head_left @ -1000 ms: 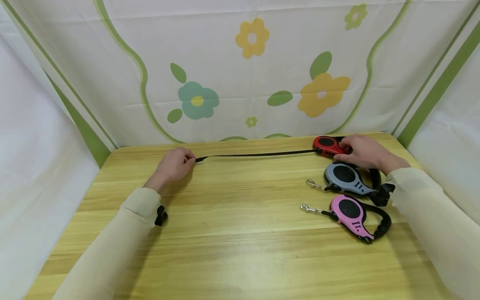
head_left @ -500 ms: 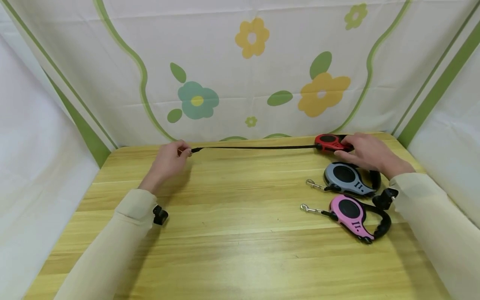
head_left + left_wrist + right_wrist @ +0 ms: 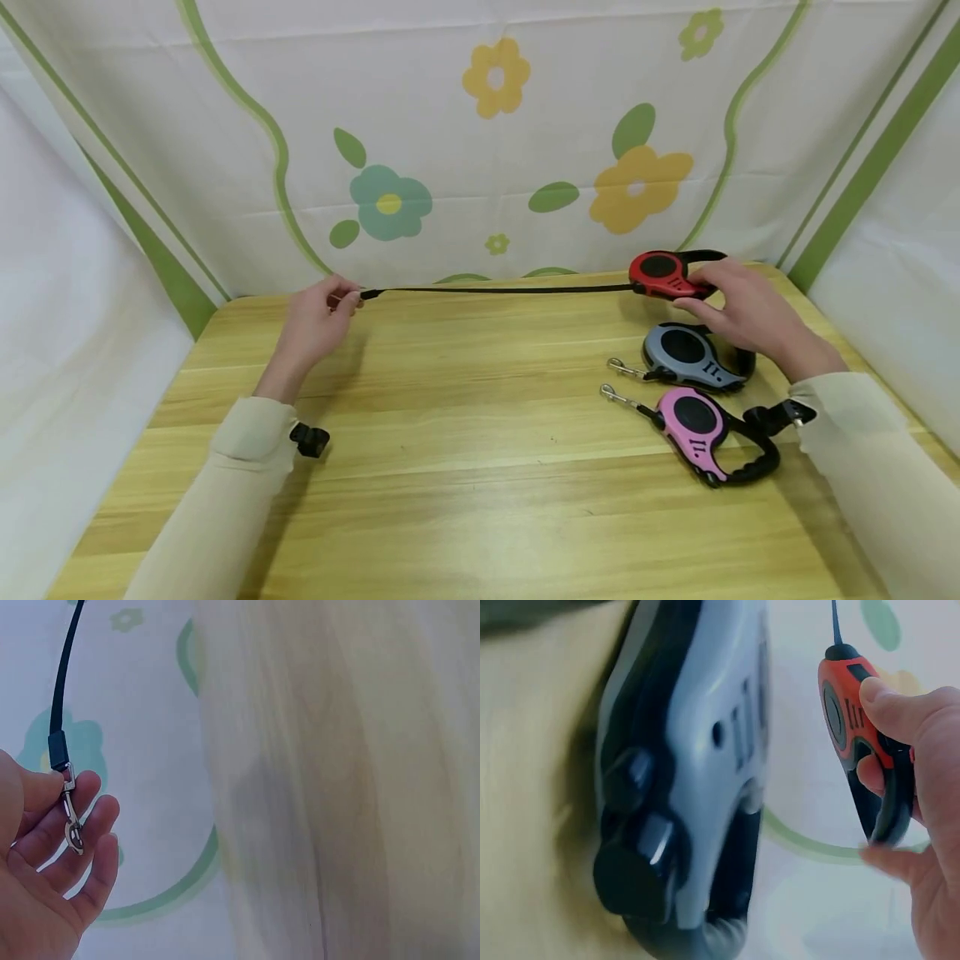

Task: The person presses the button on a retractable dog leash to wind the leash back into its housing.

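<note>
The left hand [image 3: 315, 321], at the left of the head view, pinches the metal clip [image 3: 73, 814] at the end of a black strap [image 3: 502, 290]. The thumb presses near the top of the clip, and the other fingers bend loosely behind it. The right hand [image 3: 750, 304], at the upper right, grips the red leash [image 3: 660, 268]. Its thumb lies on top of the red case and a finger goes through the handle hole, which looks like a good way to keep the case from slipping.

The strap runs nearly straight across the upper part of the head view, from the clip to the red leash. It looks tight, maybe because the hands hold the two ends well apart. The red leash seems to be a little above the table [image 3: 465, 483], since there is a shadow under it.

Just below the right hand lies the gray leash [image 3: 678, 348], and the pink leash [image 3: 690, 417] lies below that. Both have their clips toward the left and their handles toward the right. The gray one is close under the right arm, so it could get bumped. A small black camera [image 3: 780, 417] on the right wrist hides a bit of the pink handle. Behind everything hangs a white cloth [image 3: 450, 125] with flowers.
</note>
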Available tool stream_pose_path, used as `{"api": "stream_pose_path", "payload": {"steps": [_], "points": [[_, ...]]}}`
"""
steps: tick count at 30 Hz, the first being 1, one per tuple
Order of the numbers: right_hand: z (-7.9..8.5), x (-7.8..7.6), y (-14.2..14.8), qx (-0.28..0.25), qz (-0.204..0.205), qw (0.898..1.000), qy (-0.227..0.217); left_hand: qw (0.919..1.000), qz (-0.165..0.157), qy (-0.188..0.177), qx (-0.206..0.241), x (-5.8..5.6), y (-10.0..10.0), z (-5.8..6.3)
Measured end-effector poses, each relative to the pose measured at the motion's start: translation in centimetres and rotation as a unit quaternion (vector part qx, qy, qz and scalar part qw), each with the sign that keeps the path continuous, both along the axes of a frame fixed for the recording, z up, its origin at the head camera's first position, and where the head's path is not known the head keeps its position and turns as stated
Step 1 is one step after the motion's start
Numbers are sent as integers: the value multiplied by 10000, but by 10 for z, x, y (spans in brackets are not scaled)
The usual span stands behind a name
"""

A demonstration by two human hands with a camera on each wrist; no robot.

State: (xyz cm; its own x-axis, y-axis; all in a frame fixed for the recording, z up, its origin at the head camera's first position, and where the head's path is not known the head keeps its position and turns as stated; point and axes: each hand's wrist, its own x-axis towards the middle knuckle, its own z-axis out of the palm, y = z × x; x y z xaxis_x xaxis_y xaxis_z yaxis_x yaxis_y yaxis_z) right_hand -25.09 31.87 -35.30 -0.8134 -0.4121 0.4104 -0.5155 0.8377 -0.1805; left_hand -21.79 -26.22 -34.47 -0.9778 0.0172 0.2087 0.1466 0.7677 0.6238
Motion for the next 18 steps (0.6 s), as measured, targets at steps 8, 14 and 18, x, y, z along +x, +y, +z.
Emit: {"api": "stream_pose_path", "payload": {"steps": [8,14,18], "points": [[4,21,-3,-226,263,9983,466,9987,152,483,50,20,-6,2],[9,38,-8,-518,244,9954,767,9976,227,653,73,36,-12,3],[9,44,-9,-474,145,9944,933,9968,316,720,141,41,-11,5]]}}
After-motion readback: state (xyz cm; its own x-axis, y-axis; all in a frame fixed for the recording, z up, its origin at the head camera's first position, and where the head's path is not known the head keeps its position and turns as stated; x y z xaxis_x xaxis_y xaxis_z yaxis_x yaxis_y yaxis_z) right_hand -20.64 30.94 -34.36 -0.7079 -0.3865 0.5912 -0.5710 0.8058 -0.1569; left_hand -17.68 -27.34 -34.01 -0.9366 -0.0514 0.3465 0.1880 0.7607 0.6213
